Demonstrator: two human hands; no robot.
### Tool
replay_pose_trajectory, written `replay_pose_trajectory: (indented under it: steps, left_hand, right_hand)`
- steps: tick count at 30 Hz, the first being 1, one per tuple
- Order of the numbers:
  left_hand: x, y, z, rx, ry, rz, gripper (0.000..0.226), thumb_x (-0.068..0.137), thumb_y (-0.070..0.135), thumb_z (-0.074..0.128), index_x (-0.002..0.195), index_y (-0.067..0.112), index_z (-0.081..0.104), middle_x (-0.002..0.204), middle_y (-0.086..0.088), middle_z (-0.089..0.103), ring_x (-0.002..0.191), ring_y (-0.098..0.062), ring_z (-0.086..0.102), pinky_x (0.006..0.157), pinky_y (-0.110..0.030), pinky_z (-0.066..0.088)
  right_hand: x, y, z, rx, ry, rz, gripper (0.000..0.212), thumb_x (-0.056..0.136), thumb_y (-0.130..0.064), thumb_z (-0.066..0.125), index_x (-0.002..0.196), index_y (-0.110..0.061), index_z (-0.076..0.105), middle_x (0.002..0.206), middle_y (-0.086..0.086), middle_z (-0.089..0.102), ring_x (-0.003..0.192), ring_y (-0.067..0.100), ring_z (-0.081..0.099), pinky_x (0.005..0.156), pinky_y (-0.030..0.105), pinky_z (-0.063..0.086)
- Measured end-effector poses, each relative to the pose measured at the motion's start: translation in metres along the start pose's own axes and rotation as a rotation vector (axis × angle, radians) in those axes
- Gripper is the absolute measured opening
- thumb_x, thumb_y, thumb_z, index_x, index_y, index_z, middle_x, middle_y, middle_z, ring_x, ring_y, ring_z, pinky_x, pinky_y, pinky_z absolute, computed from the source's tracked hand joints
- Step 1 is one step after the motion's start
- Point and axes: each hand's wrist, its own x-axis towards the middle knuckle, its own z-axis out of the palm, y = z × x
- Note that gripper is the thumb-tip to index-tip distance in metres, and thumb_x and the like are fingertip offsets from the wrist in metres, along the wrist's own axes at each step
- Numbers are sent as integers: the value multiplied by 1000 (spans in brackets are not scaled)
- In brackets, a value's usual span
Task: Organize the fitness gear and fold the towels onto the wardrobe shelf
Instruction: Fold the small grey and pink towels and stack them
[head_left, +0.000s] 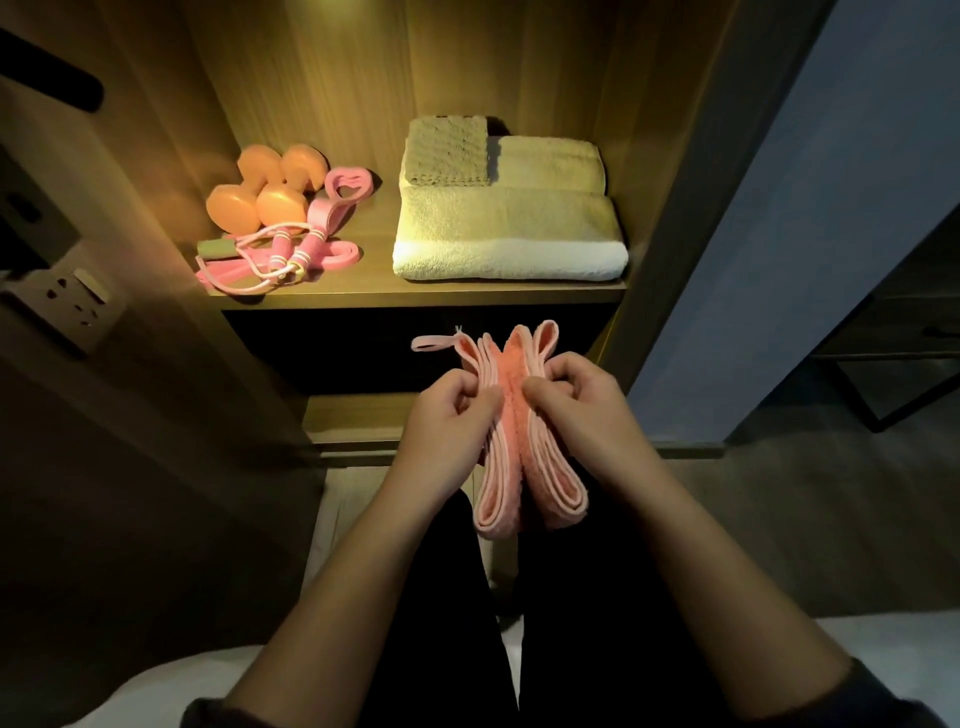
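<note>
A small pink towel (511, 447), folded into several layers, stands on edge in front of me below the shelf. My left hand (447, 415) pinches its left half and my right hand (576, 400) pinches its right half. On the lit wardrobe shelf (379, 296), a large white towel (509, 236) lies folded at the right with a smaller folded towel (550, 163) and a textured washcloth (449, 150) behind it. At the left sit two orange dumbbells (265, 195), a pink skipping rope (270, 260) and a pink heart-shaped grip ring (348, 184).
The wardrobe's wooden side walls frame the shelf. A wall socket panel (78, 306) is at the left. A dark compartment (337, 343) opens under the shelf, with a lower wooden ledge (358, 421) beneath. My dark trouser legs are below the towel.
</note>
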Motion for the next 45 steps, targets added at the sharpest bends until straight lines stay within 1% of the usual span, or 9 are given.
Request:
replay_pose_trajectory:
  steps: [3, 9, 13, 19, 26, 32, 36, 42, 45]
  left_hand:
    - [0, -4, 0, -1, -10, 5, 21, 95, 30, 56, 92, 10, 63, 85, -15, 66, 77, -31, 65, 63, -42, 55]
    - [0, -8, -1, -16, -44, 39, 22, 97, 33, 53, 89, 16, 65, 82, -3, 68, 74, -18, 67, 64, -29, 55]
    - [-1, -12, -3, -23, -59, 50, 30, 93, 42, 55, 92, 13, 63, 87, -8, 67, 79, -21, 65, 68, -39, 56]
    - [-1, -19, -6, -14, -83, 83, 10, 89, 29, 69, 93, 21, 64, 81, 5, 68, 68, 1, 63, 58, -12, 50]
    - [-1, -21, -12, 72, -98, 72, 8, 88, 13, 60, 82, 17, 63, 73, 3, 61, 59, 0, 53, 54, -14, 41]
    - [-4, -16, -26, -132, -132, -23, 17, 95, 17, 51, 102, 15, 66, 79, 6, 69, 70, -5, 63, 63, -23, 48]
    - [-4, -15, -35, -309, -83, -104, 25, 98, 13, 45, 109, 21, 66, 85, 6, 70, 72, -9, 66, 58, -22, 51]
    - [-6, -28, -28, -382, -27, -147, 32, 94, 1, 37, 101, 16, 65, 77, 0, 61, 66, -12, 55, 53, -23, 39]
    - [-6, -37, -25, -147, 47, -39, 21, 103, 24, 41, 97, 29, 60, 90, 9, 63, 72, 10, 59, 63, -23, 40]
  right_hand:
    - [-2, 5, 4, 22, -22, 0, 19, 93, -21, 61, 97, -2, 59, 68, 7, 60, 61, 18, 56, 57, 30, 44]
    - [-6, 15, 5, 133, -66, -15, 26, 100, -23, 50, 96, -4, 67, 69, 3, 62, 57, 12, 58, 54, 20, 48]
    - [-6, 21, 6, 347, -83, 72, 33, 101, -18, 43, 95, 1, 70, 70, 10, 58, 59, 17, 52, 55, 22, 45]
    - [-3, 27, 8, 428, -67, 169, 44, 105, -27, 37, 96, -4, 72, 69, 7, 60, 60, 14, 55, 61, 27, 44]
    - [-3, 37, 8, 400, -66, 182, 41, 104, -27, 42, 94, -1, 73, 69, 2, 62, 61, 11, 54, 55, 21, 45]
    - [2, 46, -5, 164, 59, 156, 15, 94, -31, 61, 107, -24, 65, 104, -9, 66, 92, 5, 63, 69, 16, 50]
    - [8, 50, -16, 183, 30, 243, 54, 89, -53, 61, 135, -27, 50, 123, -11, 58, 105, 5, 60, 79, 24, 49]
    - [5, 45, -19, 355, -99, 241, 44, 73, -65, 68, 98, -29, 76, 100, -2, 76, 91, 15, 73, 72, 27, 55]
    - [1, 45, -9, 278, 31, 50, 30, 88, -54, 59, 101, -31, 72, 95, -11, 74, 86, 6, 71, 62, 16, 53]
